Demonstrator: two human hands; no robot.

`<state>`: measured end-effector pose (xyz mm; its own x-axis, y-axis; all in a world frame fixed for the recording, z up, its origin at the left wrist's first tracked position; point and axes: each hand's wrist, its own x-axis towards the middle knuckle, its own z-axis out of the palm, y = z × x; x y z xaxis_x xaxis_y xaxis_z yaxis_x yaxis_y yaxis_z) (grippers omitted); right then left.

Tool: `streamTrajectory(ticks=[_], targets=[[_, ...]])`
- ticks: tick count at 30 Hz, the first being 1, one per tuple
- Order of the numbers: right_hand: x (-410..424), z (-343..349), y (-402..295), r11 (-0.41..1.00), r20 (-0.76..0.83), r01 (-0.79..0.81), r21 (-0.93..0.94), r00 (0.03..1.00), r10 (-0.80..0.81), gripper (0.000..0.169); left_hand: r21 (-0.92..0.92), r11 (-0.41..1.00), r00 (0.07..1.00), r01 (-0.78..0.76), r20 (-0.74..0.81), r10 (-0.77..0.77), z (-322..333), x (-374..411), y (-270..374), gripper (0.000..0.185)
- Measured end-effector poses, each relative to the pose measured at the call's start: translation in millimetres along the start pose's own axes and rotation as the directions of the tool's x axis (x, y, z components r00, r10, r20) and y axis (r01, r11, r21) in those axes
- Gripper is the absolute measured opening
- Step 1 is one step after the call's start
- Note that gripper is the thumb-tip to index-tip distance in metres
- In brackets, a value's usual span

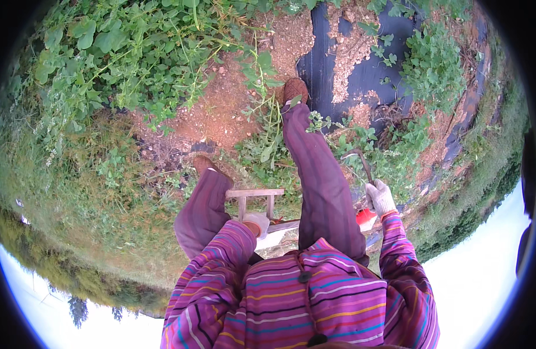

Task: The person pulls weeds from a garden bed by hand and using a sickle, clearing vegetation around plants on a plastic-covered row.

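In my right hand [380, 197], which wears a pale knit glove with an orange cuff, is the handle of a sickle-like hand tool [364, 166]. Its curved metal blade points left among green weeds. My left hand [258, 220], also in a pale glove, is low between my legs, against a small wooden stool or frame [255, 192]. Its fingers are not clear, so I cannot tell whether it grips the wood. Leafy stems [271, 126] lie beside my front shoe [295, 90].
Dense leafy plants [132, 56] grow ahead on the left. Torn black plastic mulch [320, 70] with soil on it lies ahead on the right, with vines beyond. A red and white object [365, 218] lies by my right leg. Dry grass [119, 209] covers the left.
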<state>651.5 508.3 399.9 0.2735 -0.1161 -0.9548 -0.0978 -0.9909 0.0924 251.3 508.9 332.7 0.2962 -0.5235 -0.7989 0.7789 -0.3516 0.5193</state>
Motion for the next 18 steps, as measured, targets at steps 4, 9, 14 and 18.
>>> streamTrajectory(ticks=[4,9,14,18], targets=[[-8,0,-53,0.985,-0.149,0.167,0.032,0.976,-0.16,0.015,-0.025,1.0,0.993,0.002,-0.121,-0.005,-55,-22,-16,0.034],[-45,51,-131,0.932,-0.272,0.318,0.175,0.925,-0.264,0.018,-0.063,0.995,0.966,-0.081,-0.25,0.063,-112,-36,-53,0.039],[-102,130,-201,0.864,-0.237,0.43,0.261,0.896,-0.375,0.016,-0.056,0.989,0.903,-0.133,-0.417,0.098,-130,-49,-100,0.037],[-119,188,-246,0.814,-0.177,0.485,0.319,0.875,-0.451,0.017,-0.063,0.988,0.876,-0.138,-0.473,0.092,-135,-53,-131,0.038]])
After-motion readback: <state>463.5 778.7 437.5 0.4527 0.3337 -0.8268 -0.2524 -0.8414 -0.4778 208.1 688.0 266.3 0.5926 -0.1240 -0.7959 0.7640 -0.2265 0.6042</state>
